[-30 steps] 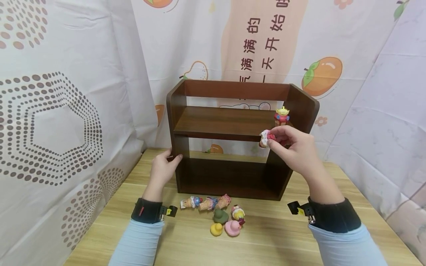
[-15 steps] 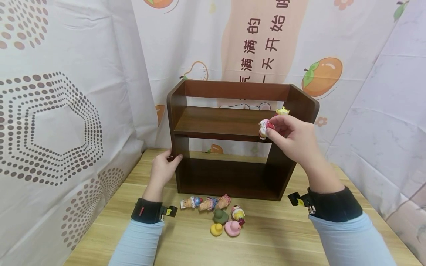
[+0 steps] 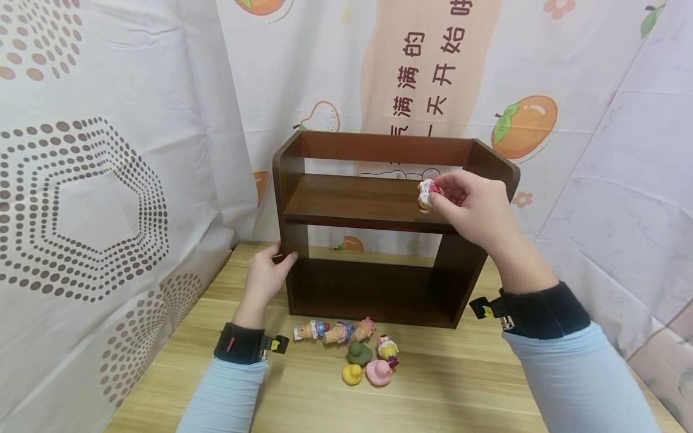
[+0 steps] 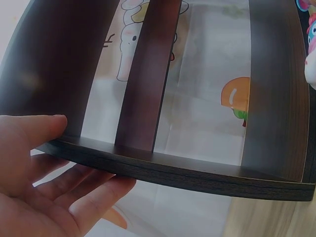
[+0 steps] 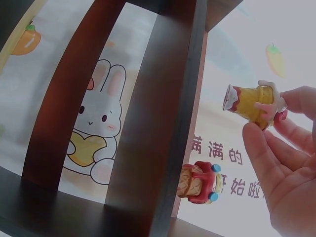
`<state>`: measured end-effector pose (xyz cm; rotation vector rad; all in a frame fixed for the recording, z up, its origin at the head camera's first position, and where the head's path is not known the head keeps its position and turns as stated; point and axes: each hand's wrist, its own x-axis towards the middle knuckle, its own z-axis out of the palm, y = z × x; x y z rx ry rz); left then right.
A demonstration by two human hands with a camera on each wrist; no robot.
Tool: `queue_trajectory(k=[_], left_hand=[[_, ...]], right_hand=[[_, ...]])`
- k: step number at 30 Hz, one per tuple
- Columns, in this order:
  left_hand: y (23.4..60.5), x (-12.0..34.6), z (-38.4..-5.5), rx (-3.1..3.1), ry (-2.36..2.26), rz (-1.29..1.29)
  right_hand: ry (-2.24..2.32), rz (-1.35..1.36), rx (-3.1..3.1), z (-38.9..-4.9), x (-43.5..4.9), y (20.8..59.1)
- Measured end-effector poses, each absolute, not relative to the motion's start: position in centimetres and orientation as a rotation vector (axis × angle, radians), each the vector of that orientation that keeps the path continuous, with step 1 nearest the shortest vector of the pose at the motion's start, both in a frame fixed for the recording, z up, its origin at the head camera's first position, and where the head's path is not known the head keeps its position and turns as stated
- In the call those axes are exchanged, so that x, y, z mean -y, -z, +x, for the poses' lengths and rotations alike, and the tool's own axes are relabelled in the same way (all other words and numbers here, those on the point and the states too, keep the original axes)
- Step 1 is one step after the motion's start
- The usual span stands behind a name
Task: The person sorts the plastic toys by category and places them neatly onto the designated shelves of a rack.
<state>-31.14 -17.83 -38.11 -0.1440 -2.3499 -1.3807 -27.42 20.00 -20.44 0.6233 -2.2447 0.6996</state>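
Observation:
My right hand [image 3: 479, 207] pinches a small toy figurine [image 3: 426, 197] in front of the upper board of a dark brown wooden shelf [image 3: 357, 195]. In the right wrist view the figurine [image 5: 254, 102] has a yellow cone-like base and a pink and white top, held between thumb and fingers. Beside it, a red and yellow figurine with blue sides [image 5: 201, 182] stands on the upper board; in the head view my right hand hides it. My left hand [image 3: 265, 273] grips the shelf's left side panel, thumb inside and fingers outside.
Lying in front of the shelf are several ice-cream-cone figurines [image 3: 338, 332] and a yellow figurine [image 3: 387, 349]. Close by sit a green duck [image 3: 358, 353], a yellow duck [image 3: 352, 374] and a pink duck [image 3: 379, 372]. Behind the shelf hangs a printed curtain [image 3: 585, 120].
My right hand has risen with the figurine, from the upper board's front edge to above that board, and now covers the standing red and yellow figurine. The left hand has stayed in place.

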Motion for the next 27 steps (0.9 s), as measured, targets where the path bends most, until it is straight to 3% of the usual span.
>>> queue_trajectory(k=[27], left_hand=[[38.2, 17.8, -31.2, 2.353, 1.359, -0.148]], right_hand=[[-0.628, 0.539, 2.456, -30.2, -18.8, 19.2]])
